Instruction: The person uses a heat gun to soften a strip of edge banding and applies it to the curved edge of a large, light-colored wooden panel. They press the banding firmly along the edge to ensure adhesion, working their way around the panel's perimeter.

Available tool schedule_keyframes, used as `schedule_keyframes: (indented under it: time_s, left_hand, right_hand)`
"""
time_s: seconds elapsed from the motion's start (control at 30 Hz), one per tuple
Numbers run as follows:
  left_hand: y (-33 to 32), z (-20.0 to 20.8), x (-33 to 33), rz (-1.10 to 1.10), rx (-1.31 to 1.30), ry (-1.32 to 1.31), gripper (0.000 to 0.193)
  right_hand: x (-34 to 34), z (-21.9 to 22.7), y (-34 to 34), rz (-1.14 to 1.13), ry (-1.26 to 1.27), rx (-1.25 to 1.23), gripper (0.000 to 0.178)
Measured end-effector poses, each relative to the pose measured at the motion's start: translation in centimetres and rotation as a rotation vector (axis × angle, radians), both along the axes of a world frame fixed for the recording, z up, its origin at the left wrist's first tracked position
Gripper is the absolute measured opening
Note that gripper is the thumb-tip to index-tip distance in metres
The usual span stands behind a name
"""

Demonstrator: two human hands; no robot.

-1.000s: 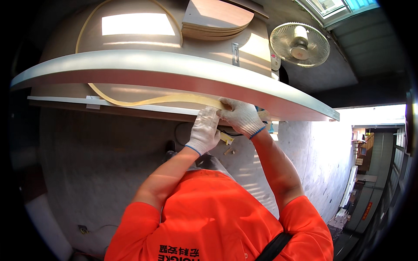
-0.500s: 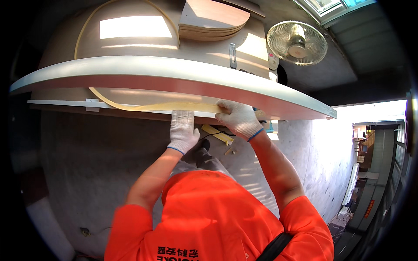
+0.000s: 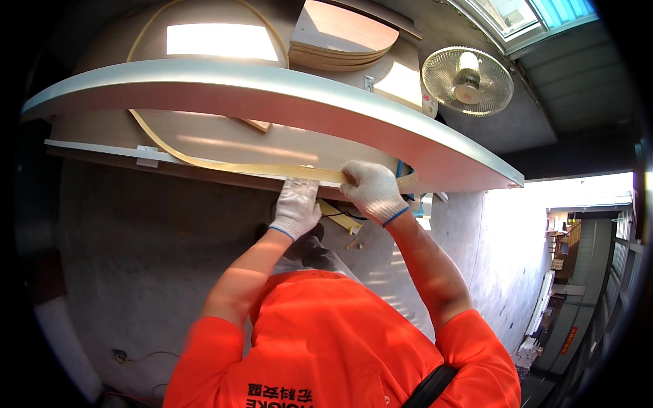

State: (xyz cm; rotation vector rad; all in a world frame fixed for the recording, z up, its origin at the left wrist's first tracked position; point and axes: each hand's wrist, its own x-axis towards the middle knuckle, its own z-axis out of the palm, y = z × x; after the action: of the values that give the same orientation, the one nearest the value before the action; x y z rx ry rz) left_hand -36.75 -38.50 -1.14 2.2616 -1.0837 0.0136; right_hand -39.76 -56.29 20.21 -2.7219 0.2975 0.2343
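A long, thin tan edging strip [image 3: 235, 168] loops across the bench and runs along its near edge to my hands. My right hand [image 3: 373, 192], in a white knitted glove with a blue cuff, is closed around the strip near its right end. To its left, my gloved left hand [image 3: 298, 204] has its fingers stretched out flat against the strip, their tips partly hidden. Beyond both hands stands a long panel [image 3: 272, 102] with a whitish edge and a pinkish face, its outline bowed in this view.
Stacked curved-edge boards [image 3: 343, 37] lie at the back of the wooden bench [image 3: 224, 130]. A round fan [image 3: 467, 81] stands at the far right. A white strip [image 3: 95, 147] runs along the bench's near edge. A yellow piece [image 3: 340, 217] lies on the floor below.
The panel has shifted away from me, showing more bench and a small wood piece behind the strip. My left hand has moved slightly right; my right hand still grips the strip.
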Motion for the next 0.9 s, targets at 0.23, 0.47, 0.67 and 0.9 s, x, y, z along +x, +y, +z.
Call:
schedule_keyframes:
  time_s: [0.23, 0.47, 0.67, 0.9]
  left_hand:
    - [3.8, 1.1, 2.0, 0.132, 0.154, -0.031, 0.085]
    - [-6.0, 3.6, -4.5, -0.007, -0.078, 0.218, 0.086]
    - [-7.0, 3.2, -4.2, -0.095, -0.082, 0.257, 0.071]
    - [-7.4, 4.9, -4.3, -0.059, -0.137, 0.175, 0.083]
  right_hand:
    - [-0.3, -0.4, -0.7, -0.051, -0.009, 0.042, 0.026]
    - [-0.1, -0.4, -0.5, 0.009, -0.036, -0.001, 0.024]
    - [-0.5, -1.0, 0.1, 0.054, -0.009, -0.164, 0.016]
    - [-2.9, 0.4, 1.0, 0.199, -0.383, -0.350, 0.030]
